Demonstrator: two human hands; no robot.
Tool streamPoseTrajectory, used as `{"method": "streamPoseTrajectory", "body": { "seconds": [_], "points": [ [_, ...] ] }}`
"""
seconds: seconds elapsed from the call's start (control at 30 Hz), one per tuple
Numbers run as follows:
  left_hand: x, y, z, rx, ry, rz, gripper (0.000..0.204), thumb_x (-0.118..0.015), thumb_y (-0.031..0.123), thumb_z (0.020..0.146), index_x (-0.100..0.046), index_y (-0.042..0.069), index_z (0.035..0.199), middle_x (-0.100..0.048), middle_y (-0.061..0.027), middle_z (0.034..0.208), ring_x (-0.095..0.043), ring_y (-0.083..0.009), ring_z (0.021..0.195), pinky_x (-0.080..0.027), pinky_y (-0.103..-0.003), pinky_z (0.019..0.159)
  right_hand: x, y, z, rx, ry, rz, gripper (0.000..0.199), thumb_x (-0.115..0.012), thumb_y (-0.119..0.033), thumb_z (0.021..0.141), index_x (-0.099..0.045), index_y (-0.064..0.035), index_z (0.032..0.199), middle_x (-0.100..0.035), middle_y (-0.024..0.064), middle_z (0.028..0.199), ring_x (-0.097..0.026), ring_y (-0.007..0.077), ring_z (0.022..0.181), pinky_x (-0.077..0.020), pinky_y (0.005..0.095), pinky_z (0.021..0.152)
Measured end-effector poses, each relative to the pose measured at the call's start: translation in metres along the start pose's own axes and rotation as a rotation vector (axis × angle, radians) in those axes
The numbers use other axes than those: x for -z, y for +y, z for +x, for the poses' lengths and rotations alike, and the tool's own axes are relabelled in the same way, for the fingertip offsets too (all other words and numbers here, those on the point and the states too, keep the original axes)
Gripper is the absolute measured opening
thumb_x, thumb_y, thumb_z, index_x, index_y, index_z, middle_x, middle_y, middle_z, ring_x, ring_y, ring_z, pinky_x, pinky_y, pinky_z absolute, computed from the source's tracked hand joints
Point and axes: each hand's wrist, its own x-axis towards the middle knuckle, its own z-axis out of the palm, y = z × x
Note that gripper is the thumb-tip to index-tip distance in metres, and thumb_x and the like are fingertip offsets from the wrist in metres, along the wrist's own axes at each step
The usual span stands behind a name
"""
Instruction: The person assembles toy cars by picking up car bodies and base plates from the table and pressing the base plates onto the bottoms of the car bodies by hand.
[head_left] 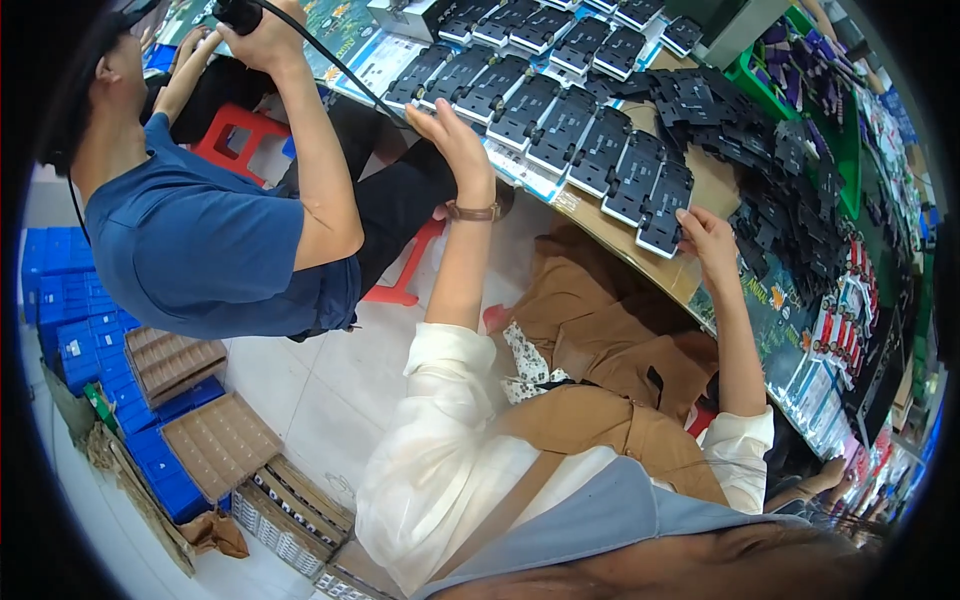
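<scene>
A row of toy cars lies on the work table, black chassis up with white edges below. My right hand grips the near end of the last toy car in the row, thumb and fingers at its side edge. Toward the row's left end, my left hand is raised with fingers stretched out, beside the toy car there. It holds nothing. Behind this row lie more toy cars in a second row. A heap of loose black chassis spreads to the right of my right hand.
A co-worker in a blue shirt sits at my left, holding a black corded tool. Green crate with purple parts stands at the back right. Red-and-white parts lie near the right edge. Blue bins and brown trays are stacked on the floor.
</scene>
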Motion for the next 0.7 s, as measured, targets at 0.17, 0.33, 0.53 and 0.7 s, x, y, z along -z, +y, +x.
{"method": "streamPoseTrajectory", "body": {
  "seconds": [0.17, 0.33, 0.53, 0.7],
  "points": [
    [0.008, -0.031, 0.013, -0.125, -0.009, -0.055, 0.061, -0.037, 0.024, 0.097, -0.009, -0.011, 0.139, -0.005, -0.0272, 0.147, -0.006, -0.0325, 0.139, -0.006, -0.038, 0.112, -0.010, 0.004, 0.017, 0.090, -0.008, -0.059, 0.024, -0.059, -0.028, 0.087, -0.060, -0.0045, 0.082, -0.047, -0.0040, 0.067, -0.049, 0.0056, 0.063, -0.0449, 0.0205, 0.059],
    [0.010, -0.015, -0.004, -0.066, -0.022, -0.054, 0.060, -0.037, 0.023, 0.098, -0.009, -0.008, 0.140, -0.005, -0.0247, 0.148, -0.010, -0.0306, 0.138, -0.010, -0.037, 0.111, -0.014, 0.005, 0.025, 0.173, -0.007, -0.055, 0.032, -0.060, -0.027, 0.086, -0.063, 0.0017, 0.099, -0.063, 0.0047, 0.074, -0.060, 0.0106, 0.062, -0.0488, 0.0241, 0.055],
    [0.011, 0.039, -0.071, -0.372, -0.121, 0.280, 0.047, -0.033, 0.021, 0.099, -0.024, -0.010, 0.134, -0.026, -0.0219, 0.139, -0.028, -0.0268, 0.127, -0.020, -0.037, 0.107, -0.020, 0.012, 0.025, 0.237, 0.069, -0.112, 0.028, -0.061, -0.025, 0.082, -0.057, 0.0019, 0.078, -0.060, 0.0083, 0.061, -0.058, 0.0143, 0.053, -0.0457, 0.0299, 0.049],
    [0.007, 0.074, -0.127, -0.290, -0.261, 0.067, 0.048, -0.034, 0.022, 0.099, -0.024, -0.008, 0.135, -0.023, -0.0194, 0.140, -0.028, -0.0297, 0.132, -0.026, -0.040, 0.108, -0.024, 0.016, 0.024, 0.516, 0.231, -0.365, 0.035, -0.062, -0.028, 0.080, -0.058, 0.0032, 0.094, -0.059, 0.0175, 0.076, -0.059, 0.0295, 0.070, -0.0465, 0.0381, 0.063]
  ]
}}
